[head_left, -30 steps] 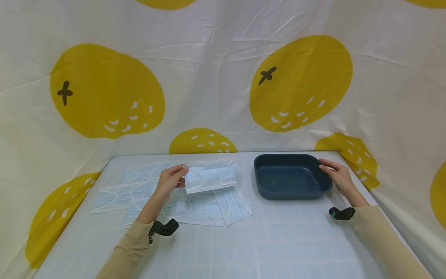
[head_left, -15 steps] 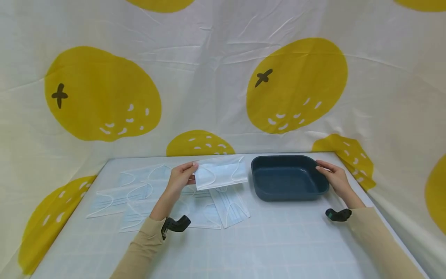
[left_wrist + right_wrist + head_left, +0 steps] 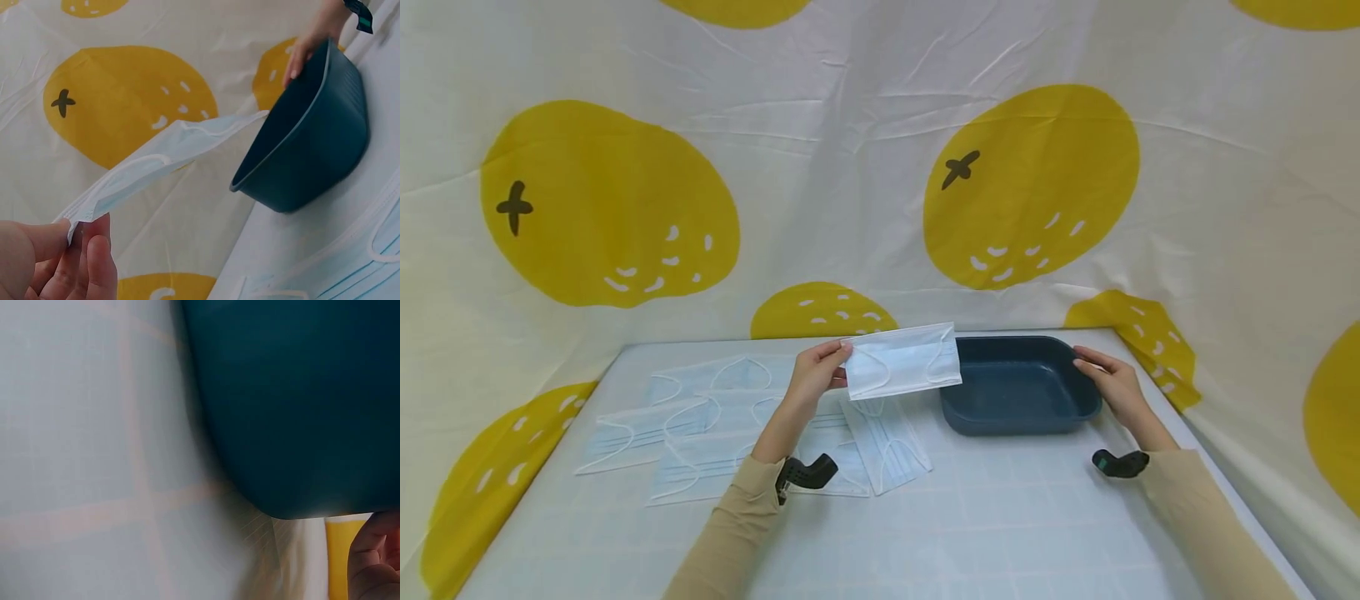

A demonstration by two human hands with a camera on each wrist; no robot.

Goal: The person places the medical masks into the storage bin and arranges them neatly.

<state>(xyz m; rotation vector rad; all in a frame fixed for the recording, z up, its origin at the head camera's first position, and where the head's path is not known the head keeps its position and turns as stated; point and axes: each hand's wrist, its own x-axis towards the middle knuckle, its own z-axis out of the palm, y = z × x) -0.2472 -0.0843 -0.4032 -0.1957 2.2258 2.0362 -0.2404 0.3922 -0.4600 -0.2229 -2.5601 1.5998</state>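
Observation:
My left hand [image 3: 814, 375] pinches a pale blue face mask [image 3: 904, 362] by its left end. The mask is raised, with white ear loops showing, and its far end overlaps the left rim of a dark blue rectangular tub [image 3: 1021, 423] in the head view. From the left wrist, the thumb and fingers [image 3: 100, 262] grip one end of the mask while the rest stretches toward the tub's opening. At the tub's right side my right hand [image 3: 1116, 387] holds the rim. The right wrist view shows its curled fingers [image 3: 372, 547] against the tub wall.
Several more face masks [image 3: 692, 471] lie spread and overlapping on the left half of the pale checked table [image 3: 985, 533]. One mask [image 3: 887, 446] lies at an angle nearest the tub. Behind hangs a white curtain [image 3: 850, 167] with yellow fruit prints.
My left hand has carried the mask right and slightly up, from over the other masks to the tub's left edge. The right hand keeps its place on the tub.

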